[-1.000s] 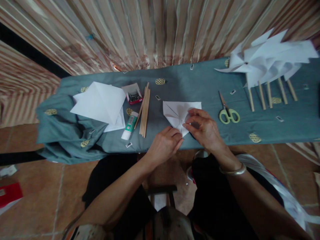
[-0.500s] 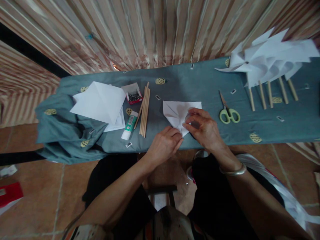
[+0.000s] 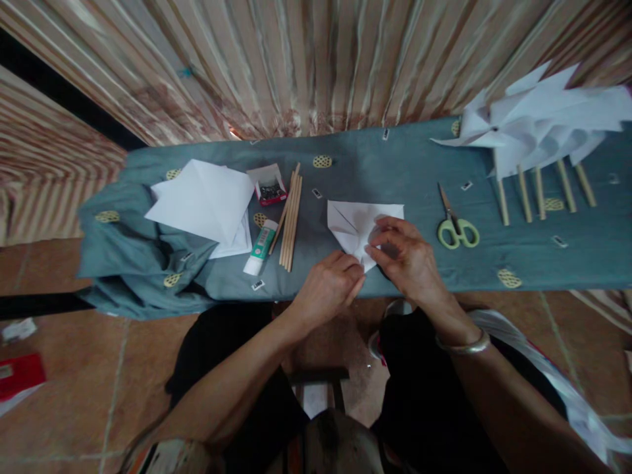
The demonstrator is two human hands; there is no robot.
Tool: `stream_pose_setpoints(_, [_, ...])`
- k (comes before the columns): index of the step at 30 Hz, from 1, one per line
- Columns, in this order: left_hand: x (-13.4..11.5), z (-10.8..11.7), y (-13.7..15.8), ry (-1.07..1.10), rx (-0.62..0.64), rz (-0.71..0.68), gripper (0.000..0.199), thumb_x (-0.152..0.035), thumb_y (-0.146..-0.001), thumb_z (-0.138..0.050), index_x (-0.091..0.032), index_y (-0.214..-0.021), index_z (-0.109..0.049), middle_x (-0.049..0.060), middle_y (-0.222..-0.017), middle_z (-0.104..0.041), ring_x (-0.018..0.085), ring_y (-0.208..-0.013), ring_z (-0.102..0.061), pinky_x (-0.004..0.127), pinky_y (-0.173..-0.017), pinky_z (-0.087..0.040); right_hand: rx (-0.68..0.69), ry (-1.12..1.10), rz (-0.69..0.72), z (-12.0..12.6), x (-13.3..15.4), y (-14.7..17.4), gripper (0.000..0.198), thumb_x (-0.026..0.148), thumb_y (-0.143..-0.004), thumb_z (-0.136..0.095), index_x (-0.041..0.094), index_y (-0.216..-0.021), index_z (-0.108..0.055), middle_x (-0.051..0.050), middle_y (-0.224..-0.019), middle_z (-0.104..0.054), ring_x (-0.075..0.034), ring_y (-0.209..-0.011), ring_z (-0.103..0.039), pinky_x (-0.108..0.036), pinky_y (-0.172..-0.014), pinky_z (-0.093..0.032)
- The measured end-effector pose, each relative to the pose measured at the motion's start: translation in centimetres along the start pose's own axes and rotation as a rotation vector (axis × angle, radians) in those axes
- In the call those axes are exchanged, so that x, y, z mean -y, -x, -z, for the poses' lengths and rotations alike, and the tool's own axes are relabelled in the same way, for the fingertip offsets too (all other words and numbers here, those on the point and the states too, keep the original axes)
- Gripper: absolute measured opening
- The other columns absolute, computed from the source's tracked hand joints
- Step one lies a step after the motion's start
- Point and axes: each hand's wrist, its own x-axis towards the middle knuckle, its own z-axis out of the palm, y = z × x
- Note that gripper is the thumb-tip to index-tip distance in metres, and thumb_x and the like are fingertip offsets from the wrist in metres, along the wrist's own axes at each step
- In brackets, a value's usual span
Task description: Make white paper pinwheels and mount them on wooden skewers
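A sheet of white paper with slits cut in it lies on the cloth in front of me, its near left part bent inward. My left hand is closed on the near corner of the sheet, fingers bent together. On the right side of the paper, my right hand has its thumb and fingertips pinched at the bent part. What sits right between those fingertips is too small to make out. Green-handled scissors lie to the right of my right hand, blades pointing away.
On the left lie stacked white paper, a glue stick, a small box of dark metal pins, and several wooden sticks. Several paper pinwheels on sticks rest at the far right. A curtain hangs behind the cloth-covered table.
The whole view has shifted slightly, so everything on the table sits a little further right. Both hands keep their hold on the paper with hardly any movement.
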Motion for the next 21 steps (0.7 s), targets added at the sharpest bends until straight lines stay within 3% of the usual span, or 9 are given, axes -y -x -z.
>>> stream_pose_setpoints(21, [-0.12,-0.11,0.03,-0.039,0.012,-0.014,0.015,-0.018,-0.093,-0.052,-0.012,-0.089,-0.064,0.007,-0.091,-0.066,0.019,-0.086,-0.059,0.032,-0.078,-0.053,0.001,0.015,0.077,-0.17,-0.04,0.57,0.018,0.033,-0.091,-0.057,0.023,-0.096,-0.072,-0.009,-0.126,-0.061,-0.025,-0.107,-0.060,-0.045,-0.096,-0.051])
